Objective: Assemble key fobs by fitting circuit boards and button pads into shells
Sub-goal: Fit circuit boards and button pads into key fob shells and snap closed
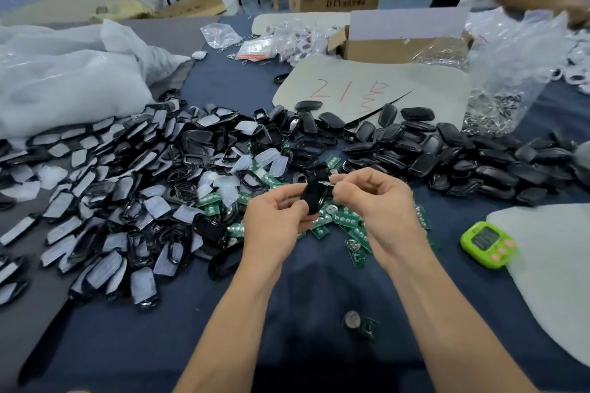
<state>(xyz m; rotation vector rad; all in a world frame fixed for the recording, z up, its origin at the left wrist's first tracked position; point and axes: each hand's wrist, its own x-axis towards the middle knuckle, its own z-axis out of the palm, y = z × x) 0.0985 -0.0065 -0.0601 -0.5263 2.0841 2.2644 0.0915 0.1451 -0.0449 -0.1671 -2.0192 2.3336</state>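
Just below the middle of the frame, the left hand (274, 217) curls its fingers round the lower end of a glossy black oblong shell (314, 196). The right hand (376, 201) pinches the shell's upper end between thumb and fingertips, where a small pale piece shows; what it is cannot be told. The shell is held tilted above a scatter of small green boards (344, 220) with round silvery contacts, lying on the dark blue cloth of the bench (319, 281). Among the boards, just above the hands, lie milky, translucent pads (271, 158) with rounded corners. To the left spreads a wide heap of black frames (127, 185) faced with dull white film. To the right runs a heap of smooth, shiny black shell halves (447, 153). One board with a coin cell (360, 324) lies alone between the forearms at the lower middle. At the right edge a lime-green timer (488, 241) with pink buttons rests beside a grey sheet. Further up are a grey sheet with red writing (367, 89), an open cardboard box (399, 45), a clear bag of metal rings (498, 99), and a crumpled white bag (64, 83) at the upper left.
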